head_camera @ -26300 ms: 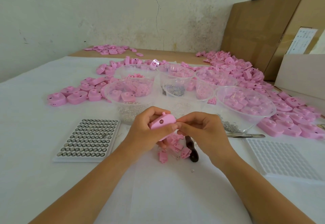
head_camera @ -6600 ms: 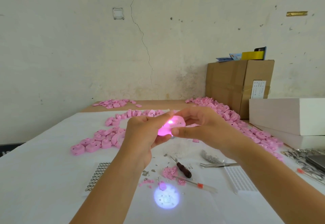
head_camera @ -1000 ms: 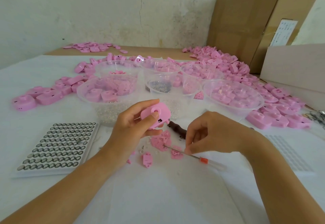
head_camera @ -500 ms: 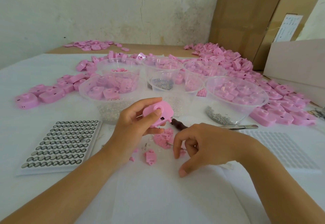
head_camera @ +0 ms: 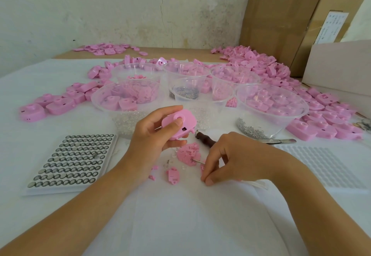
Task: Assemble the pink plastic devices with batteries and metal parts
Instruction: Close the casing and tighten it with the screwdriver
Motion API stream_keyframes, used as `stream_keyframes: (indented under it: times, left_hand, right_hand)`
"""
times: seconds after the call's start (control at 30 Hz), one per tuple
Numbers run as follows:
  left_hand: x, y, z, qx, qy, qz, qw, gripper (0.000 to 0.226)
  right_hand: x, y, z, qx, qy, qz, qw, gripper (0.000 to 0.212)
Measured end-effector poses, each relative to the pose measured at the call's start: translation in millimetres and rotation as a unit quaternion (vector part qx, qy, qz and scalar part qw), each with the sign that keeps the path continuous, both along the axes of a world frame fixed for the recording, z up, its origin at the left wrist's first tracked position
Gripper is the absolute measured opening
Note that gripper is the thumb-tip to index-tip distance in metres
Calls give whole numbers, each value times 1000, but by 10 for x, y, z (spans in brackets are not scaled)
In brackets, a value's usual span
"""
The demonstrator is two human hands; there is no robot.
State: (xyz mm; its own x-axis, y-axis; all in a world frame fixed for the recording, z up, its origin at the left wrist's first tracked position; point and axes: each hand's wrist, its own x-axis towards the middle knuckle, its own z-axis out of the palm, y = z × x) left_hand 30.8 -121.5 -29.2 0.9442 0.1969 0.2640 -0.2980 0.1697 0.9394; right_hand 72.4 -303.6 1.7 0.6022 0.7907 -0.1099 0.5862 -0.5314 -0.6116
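Under the left hand's (head_camera: 150,137) thumb sits the pink device (head_camera: 187,122).

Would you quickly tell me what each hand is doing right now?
Left hand: holding a pink device.
Right hand: curled; whether it holds anything cannot be told.

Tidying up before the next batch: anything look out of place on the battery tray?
One battery right of the battery tray's middle sits tilted, out of line with the rows. Several others show plain grey faces, unlike the ringed rest.
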Motion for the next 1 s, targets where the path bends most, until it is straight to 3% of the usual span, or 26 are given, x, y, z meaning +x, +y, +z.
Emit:
stream_keyframes:
  times: [0.4, 0.5, 0.63, 0.87, 1.0]
  left_hand:
    - [-4, -29, 7, -11, -15, -11, 1000, 37]
    - [-4, -37, 5, 6, -18, -6, 1000, 37]
    - [-7, -40, 0, 11, -17, -10, 1000, 37]
    - [-18, -33, 11, -2, -11, -32, 999, 41]
    - [-23, -35, 29, -19, -5, -65, 998, 45]
  right_hand:
    - [-27, 27, 34, -38, -40, -6, 998, 18]
    - [-22, 3, 130, 95, 15, -54, 994, 19]
    - [11, 19, 130, 340, 55, -160, 925, 19]
    - [0, 63, 107, 399, 32, -156, 903, 24]
    - [-11, 80, 112, 414, 47, -164, 894, 8]
